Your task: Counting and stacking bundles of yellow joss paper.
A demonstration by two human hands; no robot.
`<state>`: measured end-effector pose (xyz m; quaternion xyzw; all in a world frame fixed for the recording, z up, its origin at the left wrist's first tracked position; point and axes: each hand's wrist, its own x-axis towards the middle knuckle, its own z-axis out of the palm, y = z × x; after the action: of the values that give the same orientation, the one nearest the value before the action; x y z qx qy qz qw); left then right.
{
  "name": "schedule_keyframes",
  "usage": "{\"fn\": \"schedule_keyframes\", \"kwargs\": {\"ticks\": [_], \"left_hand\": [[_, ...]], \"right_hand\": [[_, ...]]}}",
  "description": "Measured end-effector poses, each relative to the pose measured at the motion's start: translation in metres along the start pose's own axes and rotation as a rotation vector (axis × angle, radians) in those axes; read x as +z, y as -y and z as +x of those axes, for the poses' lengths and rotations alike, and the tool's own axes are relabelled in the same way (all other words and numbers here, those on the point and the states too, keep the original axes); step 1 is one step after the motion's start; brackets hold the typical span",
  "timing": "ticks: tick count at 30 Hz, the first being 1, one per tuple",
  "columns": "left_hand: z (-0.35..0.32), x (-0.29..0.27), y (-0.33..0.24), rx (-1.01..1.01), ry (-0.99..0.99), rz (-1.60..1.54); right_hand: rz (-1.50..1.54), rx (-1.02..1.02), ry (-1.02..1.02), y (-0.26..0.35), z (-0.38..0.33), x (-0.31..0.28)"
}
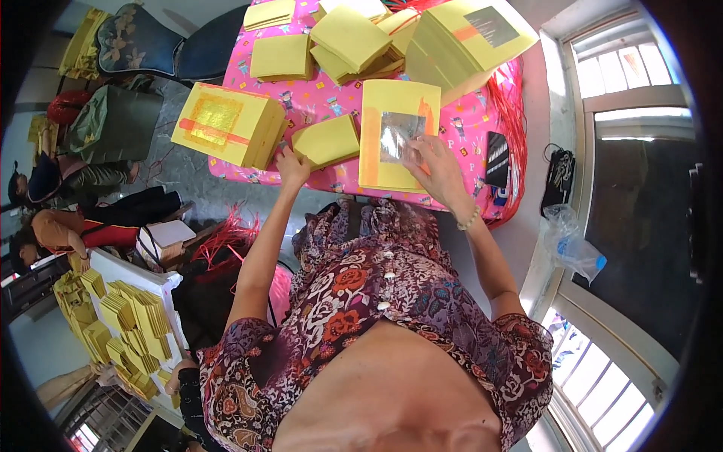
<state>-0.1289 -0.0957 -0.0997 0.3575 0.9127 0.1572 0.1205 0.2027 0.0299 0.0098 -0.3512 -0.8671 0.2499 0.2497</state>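
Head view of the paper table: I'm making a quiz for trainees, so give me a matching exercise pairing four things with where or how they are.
Things:
1. left hand
2. right hand
3. gold-foil stack
4. black phone

Places:
A. at the table's right edge, beside the red strings
B. on the silver foil square of the sheet in front
C. on the small plain yellow stack
D. at the table's left edge, overhanging it

Pairs: 1-C, 2-B, 3-D, 4-A
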Motion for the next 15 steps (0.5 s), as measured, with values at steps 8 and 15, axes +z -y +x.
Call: {"fn": "schedule_keyframes", "kwargs": {"ticks": [8, 15], "left_hand": [[-0.025, -0.067, -0.093, 0.68, 0.303, -0.418], [-0.047, -0.079, -0.14, 0.957, 0.604, -0.224]], "right_hand": [[0.035, -0.232, 0.315, -0.013, 0.003, -0.011], [0.161, -0.116, 0.338, -0.026, 0.011, 0.0]]}}
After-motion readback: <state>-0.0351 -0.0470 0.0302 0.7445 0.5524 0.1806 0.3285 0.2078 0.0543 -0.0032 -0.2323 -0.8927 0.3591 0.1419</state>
